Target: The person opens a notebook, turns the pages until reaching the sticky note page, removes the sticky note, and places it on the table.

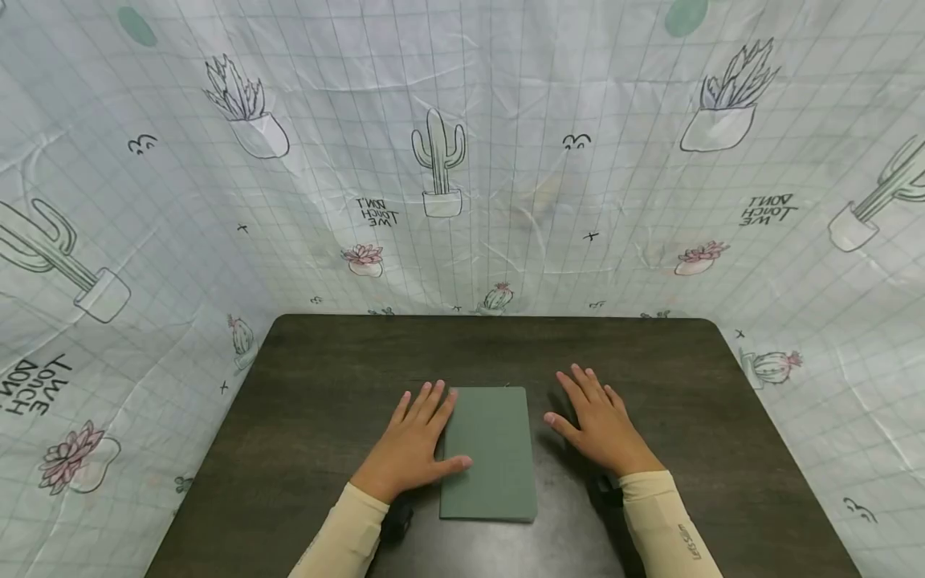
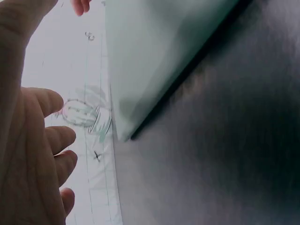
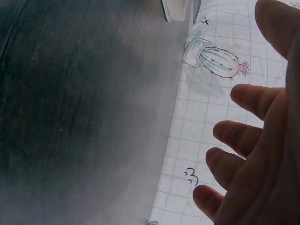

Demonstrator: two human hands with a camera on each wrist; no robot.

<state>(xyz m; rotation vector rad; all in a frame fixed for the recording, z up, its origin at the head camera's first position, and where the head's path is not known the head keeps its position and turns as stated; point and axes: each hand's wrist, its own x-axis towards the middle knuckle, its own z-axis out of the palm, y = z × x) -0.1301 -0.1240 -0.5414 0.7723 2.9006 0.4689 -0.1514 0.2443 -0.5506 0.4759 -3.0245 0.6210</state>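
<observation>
A notebook with a plain grey-green cover lies closed on the dark table, its cover also filling the upper part of the left wrist view. Beside its left edge is my left hand, fingers extended and thumb reaching over the cover. The left wrist view shows that hand raised above the table, holding nothing. To the right of the notebook, apart from it, hovers my right hand with spread fingers. Nothing is in the right palm in the right wrist view.
The dark wooden table has rounded far corners. A pale gridded curtain with cactus drawings hangs behind it and along both sides. A pale, green-edged object, only partly visible, shows at the top of the right wrist view.
</observation>
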